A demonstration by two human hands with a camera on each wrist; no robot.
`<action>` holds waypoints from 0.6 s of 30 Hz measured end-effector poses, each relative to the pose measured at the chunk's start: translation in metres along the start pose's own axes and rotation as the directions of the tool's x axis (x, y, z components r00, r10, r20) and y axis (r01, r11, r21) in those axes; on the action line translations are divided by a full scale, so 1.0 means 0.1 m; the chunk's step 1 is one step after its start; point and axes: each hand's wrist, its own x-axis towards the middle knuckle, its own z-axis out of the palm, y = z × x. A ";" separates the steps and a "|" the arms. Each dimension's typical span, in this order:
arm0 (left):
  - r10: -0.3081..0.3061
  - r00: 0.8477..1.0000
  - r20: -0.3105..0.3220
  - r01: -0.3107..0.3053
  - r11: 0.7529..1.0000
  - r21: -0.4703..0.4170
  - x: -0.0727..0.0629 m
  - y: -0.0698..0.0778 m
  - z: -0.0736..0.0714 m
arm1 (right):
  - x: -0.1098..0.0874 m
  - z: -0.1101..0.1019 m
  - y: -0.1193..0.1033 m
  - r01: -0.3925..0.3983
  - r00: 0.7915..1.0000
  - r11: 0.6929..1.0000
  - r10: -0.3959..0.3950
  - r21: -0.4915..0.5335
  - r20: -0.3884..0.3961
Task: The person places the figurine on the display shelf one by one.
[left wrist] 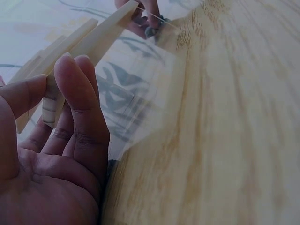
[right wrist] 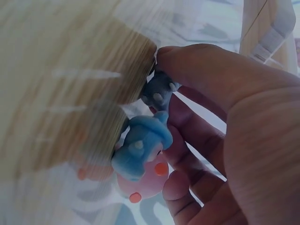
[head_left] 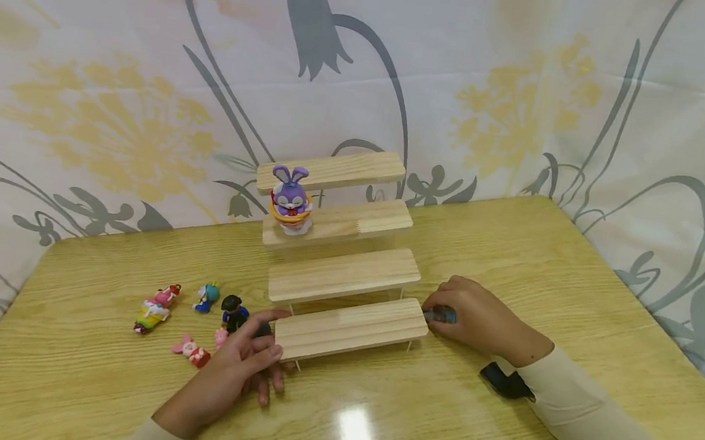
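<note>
A tiered wooden display shelf [head_left: 349,328] has four pale steps, its lowest nearest me. My left hand [head_left: 243,361] grips the left end of that lowest step; in the left wrist view the board end [left wrist: 50,105] sits between the thumb and fingers. At the step's right end, my right hand [head_left: 478,318] pinches a small dark grey figurine [right wrist: 160,89]. Against its lower fingers is a pink figurine with a blue hat [right wrist: 143,147]. A purple rabbit figurine [head_left: 291,200] in a basket stands upright at the left of the second step from the top.
Left of the shelf lie several small figurines: a pink and rainbow one [head_left: 154,310], a blue and white one [head_left: 206,297], a dark-clothed one [head_left: 234,313] and a pink and red one [head_left: 192,351]. A patterned curtain [head_left: 150,44] hangs behind the wooden table [head_left: 68,362].
</note>
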 end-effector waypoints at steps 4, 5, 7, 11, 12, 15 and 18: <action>-0.002 1.000 -0.004 0.002 1.000 0.002 0.00 0.00 0.00 | 0.00 0.01 0.00 0.000 1.000 1.000 0.000 0.001 -0.004; -0.001 1.000 -0.006 0.001 1.000 0.002 0.00 0.00 0.00 | 0.00 0.01 0.00 -0.003 1.000 1.000 0.003 0.001 -0.004; 0.001 1.000 -0.005 -0.001 1.000 0.002 0.00 0.00 0.00 | 0.00 0.01 0.00 -0.007 1.000 1.000 0.007 0.001 -0.002; 0.003 1.000 -0.004 -0.003 1.000 0.001 0.00 0.00 0.00 | 0.01 0.01 0.00 -0.013 1.000 1.000 0.013 -0.003 -0.012; 0.000 1.000 -0.004 0.000 1.000 0.002 0.00 0.00 0.00 | 0.01 0.01 -0.01 -0.020 1.000 1.000 0.020 -0.006 -0.015; -0.003 1.000 -0.005 0.003 1.000 0.004 0.00 0.00 0.00 | 0.00 0.01 -0.01 -0.042 0.999 0.999 0.041 -0.008 -0.032; -0.001 1.000 0.001 0.001 1.000 0.001 0.00 0.00 0.00 | 0.00 0.01 -0.02 -0.065 0.996 0.998 0.065 -0.006 -0.056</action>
